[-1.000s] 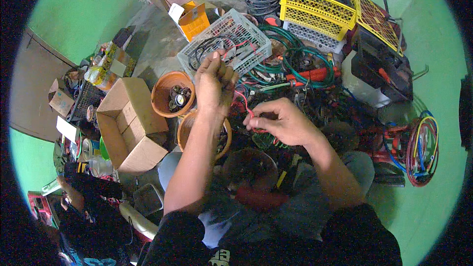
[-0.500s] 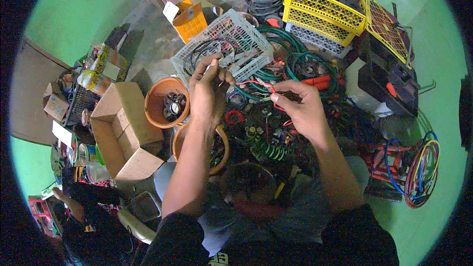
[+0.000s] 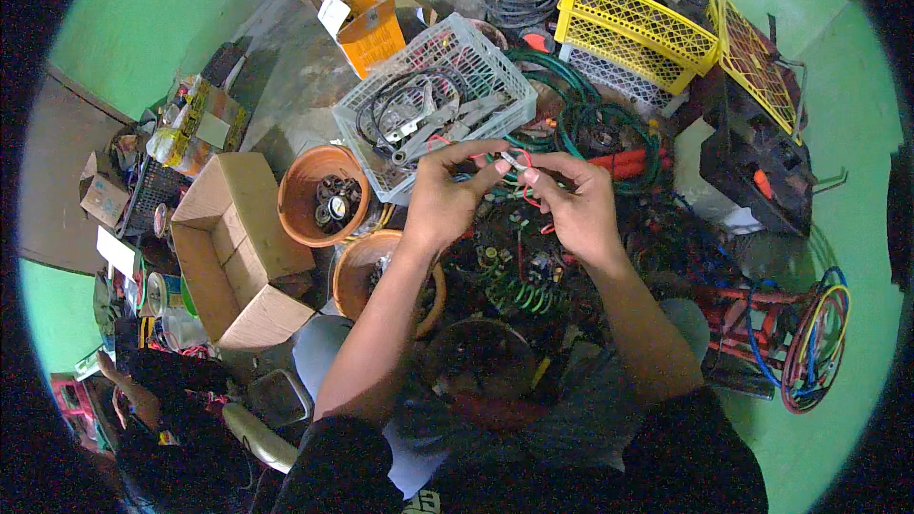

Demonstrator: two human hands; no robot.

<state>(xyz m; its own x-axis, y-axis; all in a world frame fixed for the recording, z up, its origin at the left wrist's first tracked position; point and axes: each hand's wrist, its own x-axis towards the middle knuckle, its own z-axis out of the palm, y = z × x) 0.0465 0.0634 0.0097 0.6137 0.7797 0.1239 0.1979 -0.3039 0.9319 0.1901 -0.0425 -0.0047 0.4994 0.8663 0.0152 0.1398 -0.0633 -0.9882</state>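
My left hand (image 3: pixel 446 198) and my right hand (image 3: pixel 577 207) meet in front of me, above a heap of parts. A small pale metallic piece (image 3: pixel 513 161) shows between their fingertips; its kind is too small to tell. Thin red wire (image 3: pixel 530 194) loops out of my right hand's pinch and hangs below it. My left thumb and forefinger are closed at the other side of the pale piece. Just beyond the hands stands a grey plastic crate (image 3: pixel 509 119) with black cables and metal tools in it.
Orange tubs (image 3: pixel 297 214) and an open cardboard box (image 3: pixel 214 252) stand at left. Green hose (image 3: pixel 571 86) lies behind the hands. Yellow crates (image 3: pixel 633 33) are stacked at far right, near a black toolbox (image 3: pixel 752 181). Coiled coloured hoses (image 3: pixel 814 343) sit at right. Another person's arm (image 3: pixel 133 390) shows lower left.
My left hand has come down and right to meet my right hand. The pale piece now shows between the fingertips. My right hand stays nearly in place, with the red wire.
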